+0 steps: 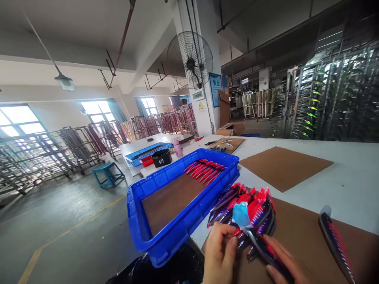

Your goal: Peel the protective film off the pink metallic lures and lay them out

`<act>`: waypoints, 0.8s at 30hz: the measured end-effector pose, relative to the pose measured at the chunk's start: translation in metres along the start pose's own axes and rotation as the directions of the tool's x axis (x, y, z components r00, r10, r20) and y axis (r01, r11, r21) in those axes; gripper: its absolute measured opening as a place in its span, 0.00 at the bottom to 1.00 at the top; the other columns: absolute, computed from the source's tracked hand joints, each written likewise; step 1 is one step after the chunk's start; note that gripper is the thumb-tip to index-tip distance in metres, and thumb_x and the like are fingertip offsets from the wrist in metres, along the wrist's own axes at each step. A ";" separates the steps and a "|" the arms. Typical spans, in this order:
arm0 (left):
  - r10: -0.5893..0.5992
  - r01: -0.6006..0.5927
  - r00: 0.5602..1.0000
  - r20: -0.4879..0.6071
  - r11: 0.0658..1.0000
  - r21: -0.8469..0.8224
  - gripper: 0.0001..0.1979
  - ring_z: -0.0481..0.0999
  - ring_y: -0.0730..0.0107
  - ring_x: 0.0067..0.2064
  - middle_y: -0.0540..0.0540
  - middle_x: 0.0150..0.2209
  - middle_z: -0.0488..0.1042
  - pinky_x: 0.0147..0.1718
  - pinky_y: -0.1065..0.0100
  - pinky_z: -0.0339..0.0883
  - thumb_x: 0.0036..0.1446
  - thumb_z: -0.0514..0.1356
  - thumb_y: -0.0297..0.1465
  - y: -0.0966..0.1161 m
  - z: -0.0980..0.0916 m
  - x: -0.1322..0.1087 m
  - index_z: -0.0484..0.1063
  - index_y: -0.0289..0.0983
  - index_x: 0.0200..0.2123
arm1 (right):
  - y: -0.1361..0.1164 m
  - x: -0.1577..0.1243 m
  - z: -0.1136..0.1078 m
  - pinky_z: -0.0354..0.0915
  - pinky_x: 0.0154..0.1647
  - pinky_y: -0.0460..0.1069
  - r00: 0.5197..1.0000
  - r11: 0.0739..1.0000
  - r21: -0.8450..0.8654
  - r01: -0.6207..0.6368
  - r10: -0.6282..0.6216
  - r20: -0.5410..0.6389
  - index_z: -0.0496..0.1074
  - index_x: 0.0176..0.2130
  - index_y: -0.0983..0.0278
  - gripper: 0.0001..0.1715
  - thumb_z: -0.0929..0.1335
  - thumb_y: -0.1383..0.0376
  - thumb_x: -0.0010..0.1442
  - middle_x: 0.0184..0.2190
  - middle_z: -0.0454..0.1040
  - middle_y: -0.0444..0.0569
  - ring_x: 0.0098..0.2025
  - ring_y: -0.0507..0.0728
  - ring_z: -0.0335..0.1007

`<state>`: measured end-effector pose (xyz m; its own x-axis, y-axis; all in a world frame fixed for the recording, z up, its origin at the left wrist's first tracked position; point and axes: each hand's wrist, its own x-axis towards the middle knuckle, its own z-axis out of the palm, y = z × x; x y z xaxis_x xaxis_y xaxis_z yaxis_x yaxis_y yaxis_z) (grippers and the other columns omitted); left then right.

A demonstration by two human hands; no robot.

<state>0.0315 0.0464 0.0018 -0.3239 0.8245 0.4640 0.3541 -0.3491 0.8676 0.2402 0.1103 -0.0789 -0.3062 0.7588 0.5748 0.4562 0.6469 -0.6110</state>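
Left hand (pixel 220 252) fingers pinch lure (pixel 260 246) by blue lip, right hand (pixel 282 266) fingers grip its body, just right of bin (pixel 154 240). Lure pile (pixel 248 209) beside bin. Risk: hooks snag fingers; lure slips off desk (pixel 349 181) edge.

The blue plastic crate (pixel 166 236) sits at frame centre on the white worktop (pixel 349 177); the pile of red-and-purple fishing lures (pixel 251 209) lies right of it, lower centre.
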 end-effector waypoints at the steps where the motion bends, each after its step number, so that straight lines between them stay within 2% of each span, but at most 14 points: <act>1: 0.045 -0.047 0.998 0.034 0.997 0.064 0.11 0.69 0.67 0.33 0.48 0.31 0.69 0.32 0.66 0.63 0.61 0.56 0.41 0.002 0.003 0.000 0.72 0.41 0.37 | -0.001 0.000 0.003 0.68 0.53 0.47 0.996 0.996 -0.042 0.076 -0.075 0.044 0.69 0.58 0.57 0.24 0.63 0.58 0.64 0.56 0.73 0.48 0.56 0.59 0.70; 4: 0.054 -0.069 0.995 0.080 0.978 0.196 0.03 0.69 0.67 0.34 0.49 0.33 0.69 0.33 0.67 0.61 0.58 0.58 0.31 0.003 0.014 0.001 0.72 0.40 0.36 | -0.003 0.003 0.007 0.70 0.47 0.43 0.951 0.946 -0.133 0.296 -0.278 0.134 0.71 0.56 0.65 0.24 0.64 0.63 0.61 0.53 0.75 0.54 0.51 0.59 0.74; 7: -0.019 -0.001 0.997 0.070 0.962 0.272 0.03 0.69 0.67 0.34 0.49 0.32 0.69 0.32 0.67 0.60 0.56 0.58 0.26 0.002 0.017 0.002 0.70 0.39 0.31 | -0.010 0.009 0.003 0.73 0.41 0.43 0.919 0.890 -0.230 0.393 -0.372 0.133 0.74 0.53 0.69 0.24 0.63 0.65 0.59 0.49 0.77 0.57 0.45 0.59 0.78; 11: -0.076 0.058 0.995 0.059 0.964 0.261 0.02 0.69 0.67 0.34 0.49 0.32 0.69 0.33 0.68 0.60 0.56 0.58 0.27 0.005 0.013 0.004 0.69 0.39 0.31 | -0.022 0.015 -0.003 0.75 0.33 0.45 0.902 0.835 -0.343 0.431 -0.415 0.122 0.77 0.48 0.69 0.23 0.62 0.65 0.58 0.43 0.80 0.58 0.37 0.60 0.80; 13: -0.050 0.028 0.995 0.084 0.970 0.243 0.06 0.67 0.67 0.34 0.49 0.31 0.68 0.34 0.68 0.58 0.57 0.57 0.29 0.007 0.013 0.005 0.68 0.38 0.28 | -0.022 0.015 -0.004 0.76 0.33 0.47 0.888 0.806 -0.379 0.455 -0.444 0.121 0.77 0.48 0.68 0.22 0.62 0.65 0.58 0.43 0.80 0.58 0.36 0.60 0.80; 15: -0.082 0.062 0.989 0.123 0.986 0.153 0.12 0.64 0.69 0.31 0.50 0.27 0.65 0.32 0.68 0.55 0.59 0.57 0.35 0.006 0.015 0.004 0.65 0.37 0.25 | -0.018 0.014 -0.003 0.76 0.32 0.48 0.874 0.777 -0.411 0.476 -0.469 0.127 0.77 0.49 0.66 0.22 0.63 0.64 0.59 0.43 0.80 0.57 0.34 0.59 0.80; 17: -0.213 0.226 0.959 0.185 0.973 -0.048 0.17 0.60 0.73 0.27 0.52 0.24 0.62 0.29 0.70 0.53 0.58 0.59 0.44 0.003 0.019 0.002 0.63 0.37 0.25 | -0.013 0.014 -0.001 0.76 0.31 0.48 0.868 0.753 -0.441 0.489 -0.471 0.158 0.76 0.50 0.65 0.22 0.64 0.65 0.59 0.43 0.80 0.57 0.32 0.58 0.79; 19: -0.364 0.437 0.882 0.299 0.868 -0.235 0.23 0.55 0.76 0.22 0.55 0.21 0.59 0.24 0.71 0.49 0.53 0.60 0.52 -0.002 0.023 -0.002 0.61 0.38 0.26 | -0.009 0.014 0.000 0.76 0.26 0.48 0.871 0.754 -0.439 0.489 -0.453 0.191 0.76 0.51 0.63 0.22 0.65 0.65 0.57 0.43 0.80 0.56 0.27 0.57 0.78; 21: -0.431 0.553 0.811 0.396 0.785 -0.279 0.25 0.54 0.77 0.20 0.56 0.19 0.59 0.22 0.71 0.49 0.51 0.59 0.55 -0.004 0.021 -0.005 0.62 0.38 0.28 | -0.006 0.012 0.001 0.75 0.26 0.48 0.899 0.814 -0.382 0.437 -0.375 0.228 0.75 0.53 0.60 0.25 0.66 0.66 0.56 0.45 0.80 0.54 0.27 0.57 0.77; 22: -0.443 0.560 0.802 0.399 0.792 -0.245 0.25 0.55 0.76 0.20 0.56 0.19 0.60 0.22 0.71 0.50 0.51 0.59 0.55 -0.004 0.018 -0.005 0.63 0.38 0.27 | -0.005 0.011 0.002 0.76 0.28 0.48 0.917 0.854 -0.346 0.389 -0.322 0.235 0.74 0.54 0.59 0.26 0.65 0.66 0.56 0.46 0.79 0.52 0.30 0.57 0.78; 23: -0.435 0.523 0.822 0.368 0.832 -0.186 0.23 0.58 0.75 0.21 0.54 0.20 0.62 0.23 0.71 0.52 0.53 0.60 0.53 -0.001 0.013 -0.004 0.65 0.37 0.27 | -0.004 0.009 0.002 0.77 0.32 0.49 0.935 0.889 -0.317 0.331 -0.263 0.237 0.72 0.56 0.57 0.27 0.65 0.66 0.57 0.48 0.78 0.51 0.35 0.59 0.79; 24: -0.385 0.433 0.869 0.312 0.896 -0.101 0.20 0.62 0.73 0.24 0.52 0.22 0.65 0.25 0.70 0.56 0.55 0.60 0.48 0.002 0.006 -0.003 0.68 0.36 0.28 | -0.003 0.007 0.003 0.77 0.38 0.51 0.948 0.915 -0.298 0.271 -0.201 0.246 0.71 0.57 0.57 0.27 0.65 0.65 0.58 0.51 0.77 0.50 0.41 0.60 0.79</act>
<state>0.0384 0.0461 0.0012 -0.1435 0.9896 0.0136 0.0880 -0.0009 0.9961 0.2345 0.1134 -0.0747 -0.5877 0.6080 0.5338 0.5835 0.7755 -0.2410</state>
